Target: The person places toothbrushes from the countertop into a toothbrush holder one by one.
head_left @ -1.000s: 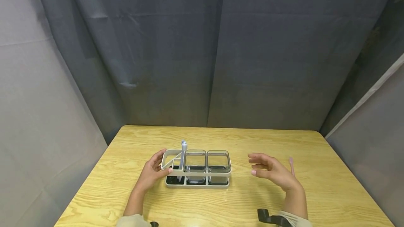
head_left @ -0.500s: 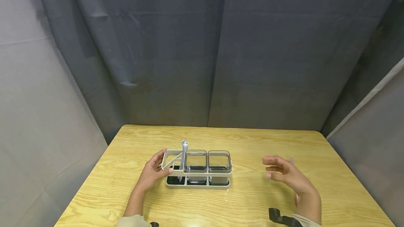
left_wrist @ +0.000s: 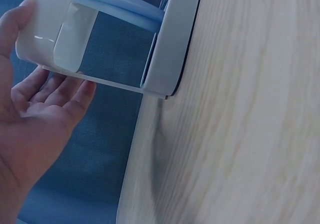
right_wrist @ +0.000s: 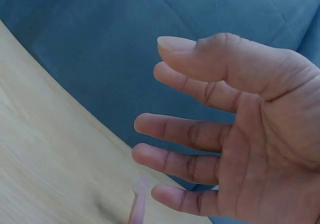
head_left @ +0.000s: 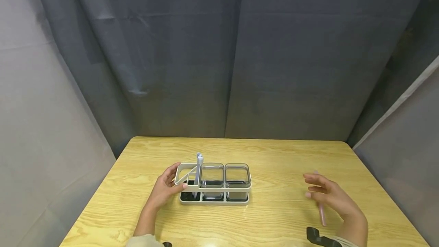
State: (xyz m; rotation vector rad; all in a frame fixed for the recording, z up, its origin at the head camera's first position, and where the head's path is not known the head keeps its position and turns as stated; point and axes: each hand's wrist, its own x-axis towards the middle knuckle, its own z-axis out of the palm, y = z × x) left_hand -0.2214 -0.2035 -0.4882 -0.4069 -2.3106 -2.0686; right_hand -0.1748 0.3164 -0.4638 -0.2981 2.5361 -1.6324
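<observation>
Lest it shift, presumably, the rack (head_left: 213, 203), between the side edges of the surface (head_left: 267, 222), is pinched by the left hand (head_left: 163, 190); nearer the right edge, a pink stick (head_left: 322, 215) is overhung by the spread right hand (head_left: 333, 196).

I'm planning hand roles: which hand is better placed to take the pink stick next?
Likely the right hand: it holds nothing, near the stick, while the left hand grips the rack.

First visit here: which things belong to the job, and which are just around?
Probably the job's:
toothbrush holder, gripped by the left hand
two clear cups and blue toothbrushes inside
pink toothbrush near the right hand

Just around:
table
grey curtain
</observation>
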